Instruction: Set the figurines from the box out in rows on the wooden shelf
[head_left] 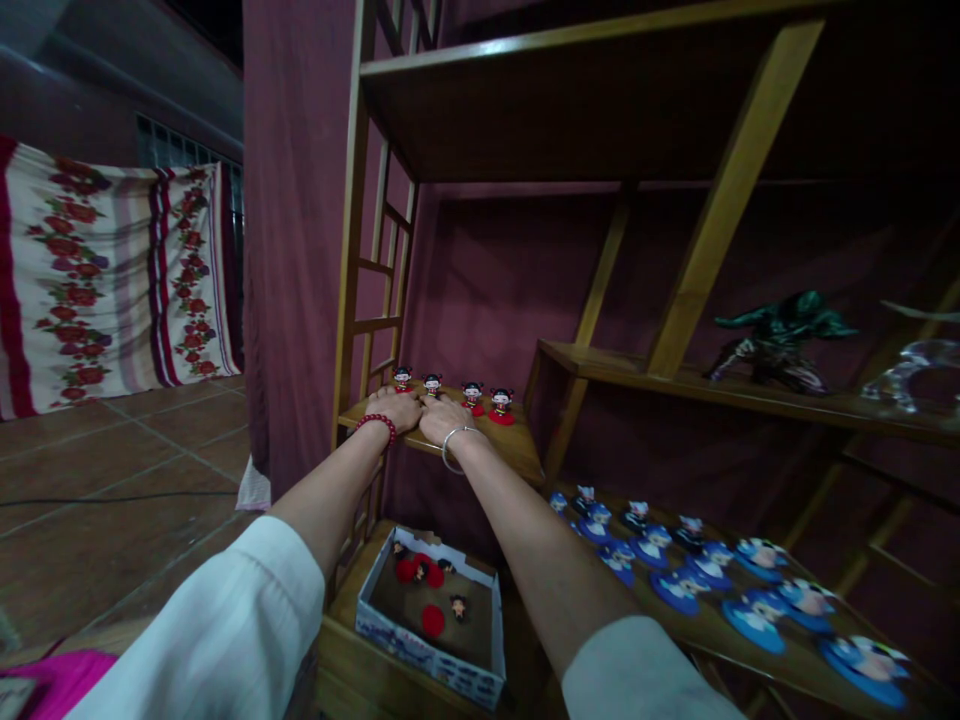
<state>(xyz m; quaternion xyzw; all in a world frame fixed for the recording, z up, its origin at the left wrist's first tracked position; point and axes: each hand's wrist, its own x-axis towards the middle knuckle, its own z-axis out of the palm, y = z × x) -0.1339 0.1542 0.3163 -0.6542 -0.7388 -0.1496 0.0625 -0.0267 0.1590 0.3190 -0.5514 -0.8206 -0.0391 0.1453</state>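
Observation:
Several small figurines with black hair buns and red bases stand in a row on a small wooden shelf. My left hand, with a red bead bracelet, is closed at the left side of the second figurine. My right hand, wearing a silver bangle, closes in on the same figurine from the right. Both sets of fingertips meet near its base, which they partly hide. Behind my left hand is the leftmost figurine. Two more figurines, a third and a fourth, stand right of my right hand.
Below, an open cardboard box holds several loose figurine parts and red discs. Blue-based figurines crowd the lower right shelf. A dark green statue and a clear ornament occupy the middle shelf. A wooden upright borders the left.

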